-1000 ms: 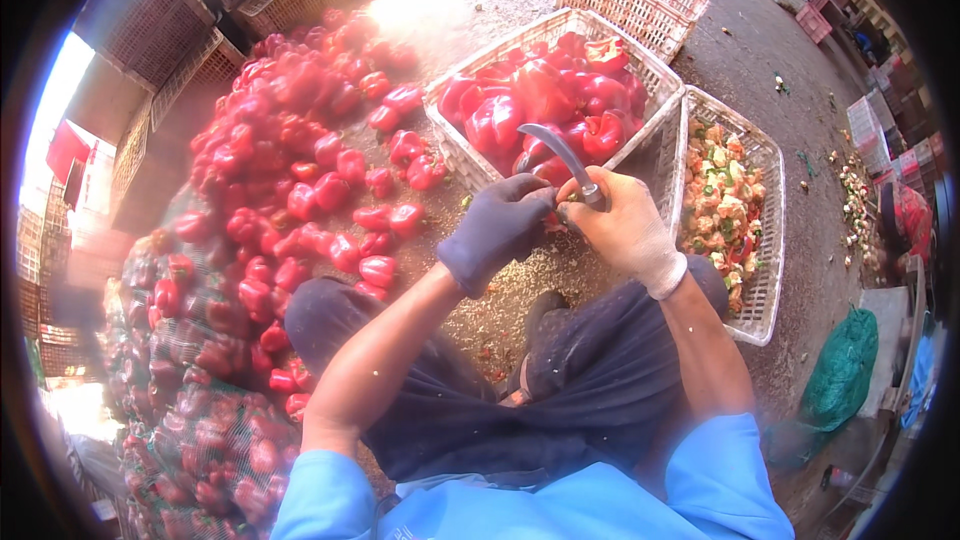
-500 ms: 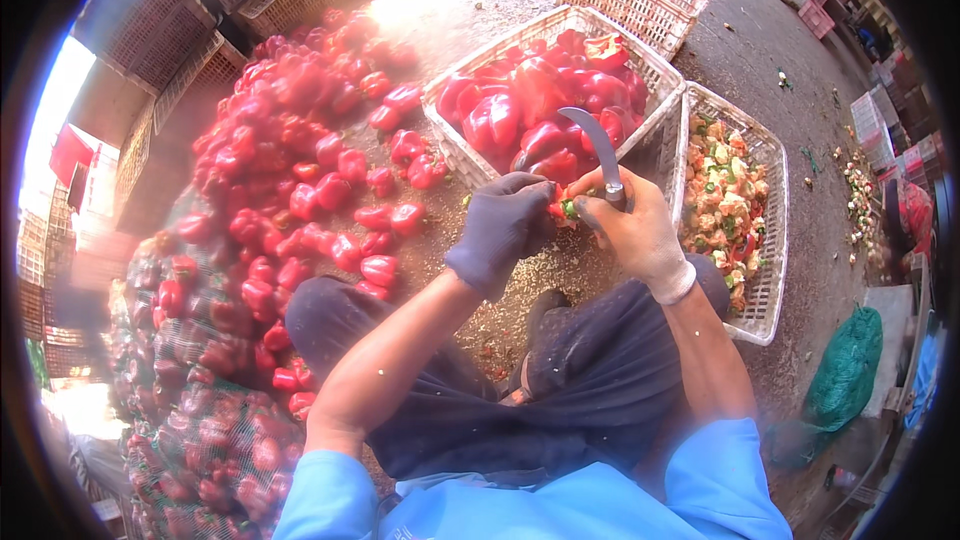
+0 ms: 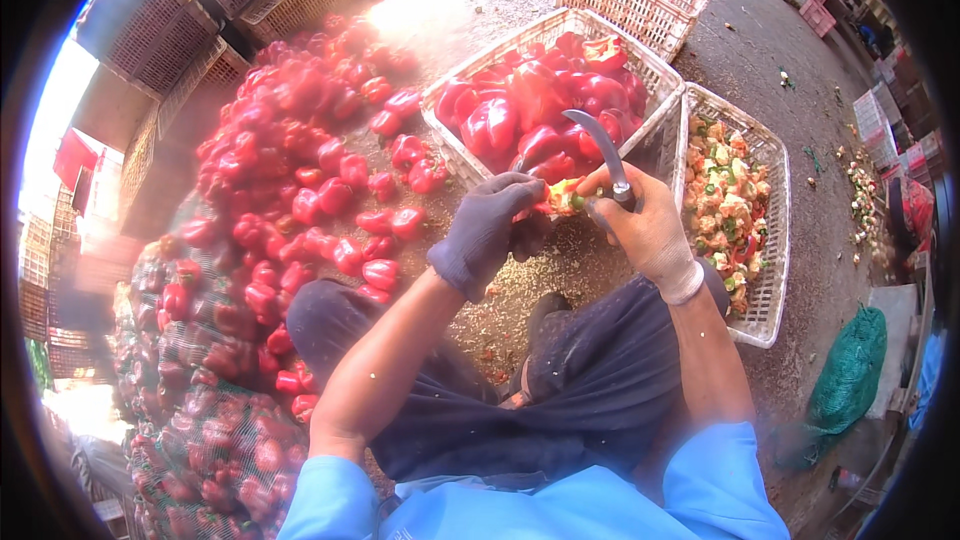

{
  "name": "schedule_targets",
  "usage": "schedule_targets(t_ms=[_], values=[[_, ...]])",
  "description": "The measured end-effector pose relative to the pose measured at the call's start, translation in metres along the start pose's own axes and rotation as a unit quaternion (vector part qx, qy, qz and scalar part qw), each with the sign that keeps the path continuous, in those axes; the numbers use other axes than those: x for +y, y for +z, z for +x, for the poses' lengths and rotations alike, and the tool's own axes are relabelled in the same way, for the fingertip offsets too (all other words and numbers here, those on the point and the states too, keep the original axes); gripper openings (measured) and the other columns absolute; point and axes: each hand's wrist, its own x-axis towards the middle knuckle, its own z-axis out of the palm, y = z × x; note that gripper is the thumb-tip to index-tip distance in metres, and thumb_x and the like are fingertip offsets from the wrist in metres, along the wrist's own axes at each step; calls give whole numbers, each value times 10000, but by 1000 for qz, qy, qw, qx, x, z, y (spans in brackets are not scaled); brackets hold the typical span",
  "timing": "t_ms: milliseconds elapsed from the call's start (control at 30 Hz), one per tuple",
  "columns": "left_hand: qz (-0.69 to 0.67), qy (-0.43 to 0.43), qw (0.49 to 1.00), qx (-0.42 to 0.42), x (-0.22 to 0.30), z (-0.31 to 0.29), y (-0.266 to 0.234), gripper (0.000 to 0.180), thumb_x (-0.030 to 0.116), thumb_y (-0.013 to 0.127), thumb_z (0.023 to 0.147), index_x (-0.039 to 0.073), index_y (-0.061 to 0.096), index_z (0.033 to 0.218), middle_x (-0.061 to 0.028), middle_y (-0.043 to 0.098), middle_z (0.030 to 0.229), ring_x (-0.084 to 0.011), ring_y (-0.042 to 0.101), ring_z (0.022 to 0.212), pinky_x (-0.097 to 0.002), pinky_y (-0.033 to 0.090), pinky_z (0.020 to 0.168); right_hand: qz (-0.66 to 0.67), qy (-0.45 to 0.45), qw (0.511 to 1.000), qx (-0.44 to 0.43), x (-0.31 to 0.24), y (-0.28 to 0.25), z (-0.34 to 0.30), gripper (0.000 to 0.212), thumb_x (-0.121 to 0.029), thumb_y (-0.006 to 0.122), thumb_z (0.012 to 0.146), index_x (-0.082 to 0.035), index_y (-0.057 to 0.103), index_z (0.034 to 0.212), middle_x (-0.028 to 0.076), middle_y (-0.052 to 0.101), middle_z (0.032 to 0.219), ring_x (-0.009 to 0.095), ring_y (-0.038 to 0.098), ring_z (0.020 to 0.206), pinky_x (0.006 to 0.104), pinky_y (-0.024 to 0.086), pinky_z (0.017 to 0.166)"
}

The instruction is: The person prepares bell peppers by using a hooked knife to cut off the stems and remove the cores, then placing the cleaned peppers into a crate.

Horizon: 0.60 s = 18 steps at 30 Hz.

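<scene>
Fingers (image 3: 514,188) bent and pinching on the left hand (image 3: 478,238), fingers folded around a knife handle on the right hand (image 3: 650,232), and the two hands sit close together! Sweep across from the left: stacked crates (image 3: 140,30) up in the corner, and below them net sacks (image 3: 215,430) bulging with red peppers. Next, a great loose pile of peppers (image 3: 300,140) sprawls over the ground, blurred by glare at its far side. On to the left hand, in a dark glove, gripping a red pepper piece (image 3: 542,208) by its edge (how much of it the glove hides, I cannot tell). Right beside that, between the hands, shows a pale yellow core (image 3: 564,197) with a touch of green. Just beyond, a white crate (image 3: 458,155) stands heaped with big red peppers. And there's the hooked knife (image 3: 603,145), its curved blade pointing up and to the left over the crate's near side! Its handle lies in the right hand, in a pale, orange-stained glove; whether those fingertips touch the core, I cannot tell. Further right, a second crate (image 3: 770,260) holds a mass of cores (image 3: 722,190), pale, orange and green. Far right, a green net bag (image 3: 848,372) lies on the ground.
</scene>
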Motion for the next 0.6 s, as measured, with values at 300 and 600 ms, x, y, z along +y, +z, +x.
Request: schedule_targets(t_ms=[300,600], values=[[51,-35,996,-65,4,8,-10,257,291,668,1051,53,668,1149,-92,707,823,-138,608,542,-265,452,491,-64,-69,996,2,3,-1,10,205,58,599,954,-25,719,1097,3,707,1010,68,629,943,256,522,864],[258,150,937,-180,-13,33,-12,500,327,797,952,26,672,1331,-90,761,980,-173,731,814,-310,589,714,-64,5,990,-125,-27,-5,12,251,103,547,924,-8,699,1089,55,718,1058,129,679,1015,302,540,934]])
